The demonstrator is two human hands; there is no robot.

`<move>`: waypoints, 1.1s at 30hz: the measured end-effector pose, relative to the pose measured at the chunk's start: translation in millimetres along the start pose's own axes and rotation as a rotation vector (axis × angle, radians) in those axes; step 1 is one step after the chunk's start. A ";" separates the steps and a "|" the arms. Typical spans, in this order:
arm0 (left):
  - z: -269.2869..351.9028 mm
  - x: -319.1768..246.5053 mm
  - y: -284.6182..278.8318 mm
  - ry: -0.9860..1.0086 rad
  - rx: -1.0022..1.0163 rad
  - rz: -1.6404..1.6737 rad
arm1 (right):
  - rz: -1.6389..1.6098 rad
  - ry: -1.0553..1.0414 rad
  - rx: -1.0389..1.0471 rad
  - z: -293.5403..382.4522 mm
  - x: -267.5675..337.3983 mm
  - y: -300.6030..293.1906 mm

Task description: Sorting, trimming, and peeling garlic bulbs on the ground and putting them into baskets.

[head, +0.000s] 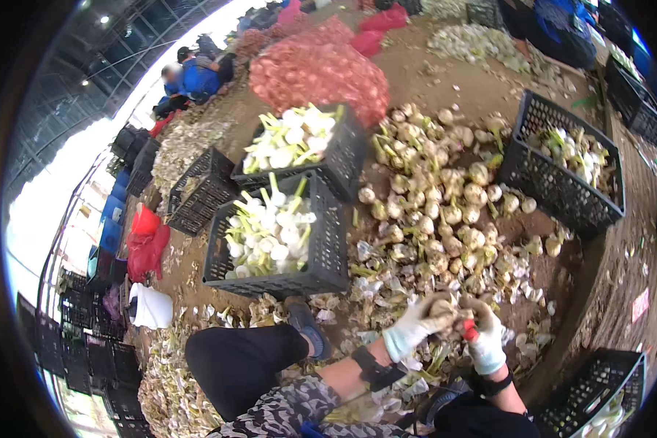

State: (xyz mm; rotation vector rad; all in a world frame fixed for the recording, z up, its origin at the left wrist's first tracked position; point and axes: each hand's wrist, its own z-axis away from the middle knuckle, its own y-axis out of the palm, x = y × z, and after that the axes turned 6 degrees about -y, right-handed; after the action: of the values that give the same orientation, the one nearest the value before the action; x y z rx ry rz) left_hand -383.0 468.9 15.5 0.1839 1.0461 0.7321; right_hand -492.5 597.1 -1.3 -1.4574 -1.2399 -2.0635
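Observation:
My left hand (421, 323), in a soiled white glove, is closed around a garlic bulb (442, 310) with dirty outer skin. Close against its right side, my right hand (483, 334), gloved too, grips a small tool with a red handle (470, 330); the tool's working end is hidden by the bulb and fingers. Beyond both hands lies a heap of unpeeled garlic bulbs (443, 213) on the ground, with shed garlic skins (383, 295) around it. Peeled white bulbs with green stems (274, 235) fill a black plastic crate (284, 282) to the left.
Another black crate (334, 159) of cleaned garlic stands behind, beside a red mesh sack (317, 76) of bulbs. One crate (569, 175) stands right of the heap, another (591, 383) at lower right. A white bucket (153, 306) is at left. People in blue (200, 79) sit farther off.

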 end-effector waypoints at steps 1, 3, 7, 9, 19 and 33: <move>2.9 -5.2 -4.1 0.174 -0.024 -0.067 | 0.060 0.012 0.004 0.6 3.5 4.8; 3.9 -8.9 -19.7 0.193 -0.025 0.048 | -0.065 -0.021 0.005 -4.9 -5.7 -6.2; 2.0 -19.2 -25.1 0.411 -0.190 0.003 | 0.608 0.075 0.507 -14.2 -35.9 -43.0; -1.0 -11.5 -17.4 0.415 -0.233 -0.092 | 0.777 -0.257 0.449 -8.8 -52.4 -41.9; -0.3 5.0 -7.5 0.723 -0.316 -0.835 | 0.006 0.020 -0.022 -13.6 -6.4 7.5; -4.7 25.3 -7.6 0.541 -0.203 -0.370 | -0.321 0.081 0.122 -2.4 -10.5 -20.5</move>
State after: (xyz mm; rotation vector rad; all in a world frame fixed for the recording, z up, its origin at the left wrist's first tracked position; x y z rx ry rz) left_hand -376.1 478.2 -8.7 -0.3969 1.4581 0.5525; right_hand -503.5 604.6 -20.2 -1.1710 -1.6237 -2.1733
